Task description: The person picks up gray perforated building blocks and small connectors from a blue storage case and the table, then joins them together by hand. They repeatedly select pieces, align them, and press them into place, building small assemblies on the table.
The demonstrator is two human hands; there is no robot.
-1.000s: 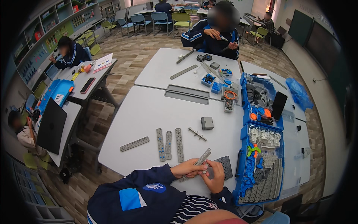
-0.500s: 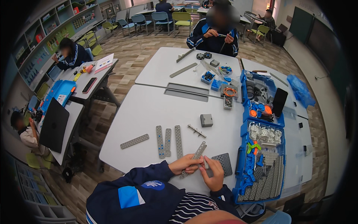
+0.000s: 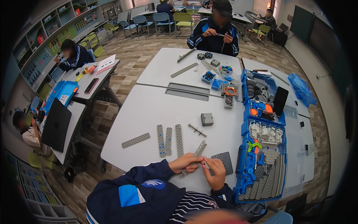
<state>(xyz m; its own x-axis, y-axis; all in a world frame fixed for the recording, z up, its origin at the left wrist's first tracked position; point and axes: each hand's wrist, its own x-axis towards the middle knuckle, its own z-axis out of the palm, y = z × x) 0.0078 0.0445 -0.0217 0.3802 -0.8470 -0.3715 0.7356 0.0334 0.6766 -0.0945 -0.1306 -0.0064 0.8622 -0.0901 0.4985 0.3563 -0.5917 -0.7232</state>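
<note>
My left hand (image 3: 185, 163) is closed round a grey perforated beam (image 3: 200, 148) that slants up and away from me over the table's near edge. Close against it, my right hand (image 3: 214, 174) pinches something small at the beam's side; the fingertips hide most of it. Partly behind my right hand lies a dark grey perforated plate (image 3: 223, 162). Beyond my left hand, grey beams lie on the white table: one bare beam (image 3: 179, 140), two with blue pins (image 3: 160, 140), and one lying aslant (image 3: 135, 140). A shaft with small collars (image 3: 197, 130) rests farther off.
A grey block (image 3: 207, 119) stands mid-table. On the right are blue parts boxes (image 3: 244, 160) full of beams and connectors, with a dark phone (image 3: 279, 102) on the far one. Small bins (image 3: 229, 101) sit beyond. Across the table a person (image 3: 214, 31) handles a small part.
My right fingers have drawn in against the beam, covering the small grey piece that showed between them. The view has shifted slightly; the parts on the table lie as before.
</note>
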